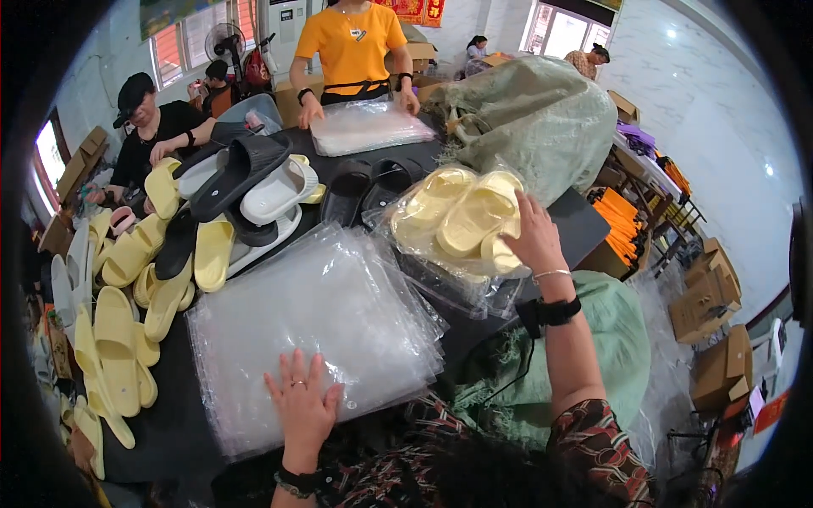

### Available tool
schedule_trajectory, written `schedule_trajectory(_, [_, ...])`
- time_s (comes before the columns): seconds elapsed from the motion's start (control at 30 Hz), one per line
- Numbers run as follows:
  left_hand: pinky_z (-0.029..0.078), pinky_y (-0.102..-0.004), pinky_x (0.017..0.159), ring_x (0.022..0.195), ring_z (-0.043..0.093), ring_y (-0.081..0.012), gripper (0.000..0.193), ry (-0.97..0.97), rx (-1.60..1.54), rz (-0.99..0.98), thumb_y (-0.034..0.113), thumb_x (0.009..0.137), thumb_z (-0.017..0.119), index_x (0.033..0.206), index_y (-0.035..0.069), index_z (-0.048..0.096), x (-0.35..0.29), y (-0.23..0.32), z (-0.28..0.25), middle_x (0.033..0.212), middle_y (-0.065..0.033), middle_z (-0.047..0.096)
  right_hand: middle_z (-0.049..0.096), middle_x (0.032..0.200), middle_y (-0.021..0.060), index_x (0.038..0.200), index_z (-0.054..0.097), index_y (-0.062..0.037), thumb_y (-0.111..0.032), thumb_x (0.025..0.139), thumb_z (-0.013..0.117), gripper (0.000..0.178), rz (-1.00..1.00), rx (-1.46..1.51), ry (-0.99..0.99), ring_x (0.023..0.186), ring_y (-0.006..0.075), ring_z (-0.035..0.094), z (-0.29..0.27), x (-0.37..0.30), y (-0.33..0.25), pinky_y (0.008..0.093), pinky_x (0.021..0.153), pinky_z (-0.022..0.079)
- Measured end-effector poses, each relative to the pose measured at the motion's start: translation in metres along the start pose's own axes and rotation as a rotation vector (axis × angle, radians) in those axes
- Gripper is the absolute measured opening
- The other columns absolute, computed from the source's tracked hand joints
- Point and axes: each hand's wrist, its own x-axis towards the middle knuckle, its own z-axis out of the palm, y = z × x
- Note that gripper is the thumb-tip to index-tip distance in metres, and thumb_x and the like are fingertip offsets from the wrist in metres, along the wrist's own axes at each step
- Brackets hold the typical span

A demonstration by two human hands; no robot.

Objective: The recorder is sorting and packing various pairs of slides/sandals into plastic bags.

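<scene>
My left hand point(302, 398) lies with spread fingers on a thick stack of clear plastic bags point(296, 313) in front of me. To the right, my right hand point(535, 237) rests against the edge of a clear bag holding yellow slippers point(461, 216). Its fingers are spread, with the tips partly hidden against the plastic. This bagged set lies on top of other bagged dark slippers point(457, 288). Just beyond, a pair of black slippers point(368, 186) sits unbagged on the dark table.
Loose yellow slippers point(117, 339), with white and black ones point(241, 178), pile up along the left. Opposite, a person in an orange shirt point(351, 51) touches another bag stack point(373, 129). Woven sacks point(542, 118) stand at the back right and beside my right arm. Cardboard boxes point(703, 296) line the right.
</scene>
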Motion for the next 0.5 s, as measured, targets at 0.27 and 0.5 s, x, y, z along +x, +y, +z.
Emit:
schedule_trajectory(0.27, [0.011,-0.0674,0.114,0.144,0.028,-0.0420,0.055,-0.017,-0.032,-0.016,0.046,0.097,0.051,0.140,0.012,0.052,-0.003,-0.006,-0.001,0.153,-0.0174,0.038,0.067,0.083,0.0250,0.084,0.067,0.0012,-0.017,0.090,0.054,0.023,0.024,0.253,-0.116,0.080,0.0395,0.068,-0.017,0.077,0.045,0.0483,0.073,0.053])
schedule_trajectory(0.5, [0.013,-0.0658,0.114,0.144,0.028,-0.0417,0.051,0.029,-0.167,-0.010,0.039,0.097,0.057,0.138,0.009,0.054,0.001,0.000,-0.038,0.151,-0.0207,0.039,0.064,0.114,0.0193,0.131,0.046,0.0046,0.003,0.092,0.046,0.038,0.235,1.016,-0.446,0.067,0.0245,0.071,-0.113,0.121,-0.032,0.0311,0.053,0.059])
